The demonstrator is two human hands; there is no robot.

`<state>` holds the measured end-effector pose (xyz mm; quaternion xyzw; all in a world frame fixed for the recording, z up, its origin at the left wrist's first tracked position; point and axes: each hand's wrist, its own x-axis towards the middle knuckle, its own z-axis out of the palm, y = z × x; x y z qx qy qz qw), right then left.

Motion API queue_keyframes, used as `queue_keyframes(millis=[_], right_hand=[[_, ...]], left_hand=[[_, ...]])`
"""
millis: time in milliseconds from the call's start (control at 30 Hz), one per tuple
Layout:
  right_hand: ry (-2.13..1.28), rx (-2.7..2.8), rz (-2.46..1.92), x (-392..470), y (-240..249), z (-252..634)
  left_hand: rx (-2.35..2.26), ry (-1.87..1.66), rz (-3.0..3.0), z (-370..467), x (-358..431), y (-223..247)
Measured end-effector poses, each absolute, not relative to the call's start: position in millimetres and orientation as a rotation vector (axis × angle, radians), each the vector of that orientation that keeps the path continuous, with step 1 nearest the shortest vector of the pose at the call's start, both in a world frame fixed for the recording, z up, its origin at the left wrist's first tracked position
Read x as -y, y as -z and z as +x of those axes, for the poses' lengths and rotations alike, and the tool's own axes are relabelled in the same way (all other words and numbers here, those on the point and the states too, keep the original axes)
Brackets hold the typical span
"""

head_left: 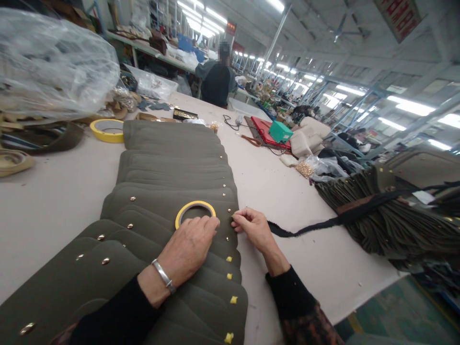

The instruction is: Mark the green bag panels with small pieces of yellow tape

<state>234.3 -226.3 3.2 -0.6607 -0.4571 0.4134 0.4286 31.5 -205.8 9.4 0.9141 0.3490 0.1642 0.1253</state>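
Note:
Olive-green flat panels (168,189) overlap in a long row on the table, with gold metal studs on them. My left hand (192,242) is wrapped round a roll of yellow tape (196,205), above the panels. At the panels' right edge, my right hand (251,227) pinches a tiny yellow piece of tape (233,217) near a stud (229,210). Closer to me, several small yellow tape pieces (229,276) sit along that same edge.
Another yellow tape roll (107,130) lies at the back left beside a large clear plastic bag (57,62). Bundled olive panels (362,215) with a black strap (305,227) are on the right. A green box (280,131) rests on a red case (264,129). A person (217,79) is farther back.

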Motion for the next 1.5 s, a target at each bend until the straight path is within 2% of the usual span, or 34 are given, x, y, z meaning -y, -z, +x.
queue_keyframes(millis=[167, 533, 800, 1000, 1100, 1300, 1500], right_hand=[[-1.263, 1.242, -1.778, 246.8, -14.6, 232.7], [-0.693, 1.849, -1.869, 254.3, -16.2, 216.0], [-0.570, 1.822, -1.942, 256.7, -11.0, 224.8], [-0.346, 2.171, -1.597, 272.9, -10.7, 236.7], [-0.287, 2.341, -1.567, 270.9, -10.9, 231.0], [-0.461, 2.076, -1.957, 255.4, -11.9, 212.6], [-0.641, 1.768, -2.121, 257.5, -15.5, 207.5]], left_hand=[[-1.005, -0.470, 2.633, 31.5, 205.4, -6.7], [-1.020, -0.451, 2.678, 30.4, 207.1, -7.2], [-1.023, -0.437, 2.682, 30.5, 206.7, -8.9], [-0.947, -0.504, 2.635, 29.4, 206.1, -10.2], [-0.903, -0.562, 2.622, 28.5, 206.6, -7.9], [-0.833, -0.625, 2.625, 27.6, 208.1, -6.6], [-0.766, -0.918, 2.597, 25.2, 209.4, -7.7]])
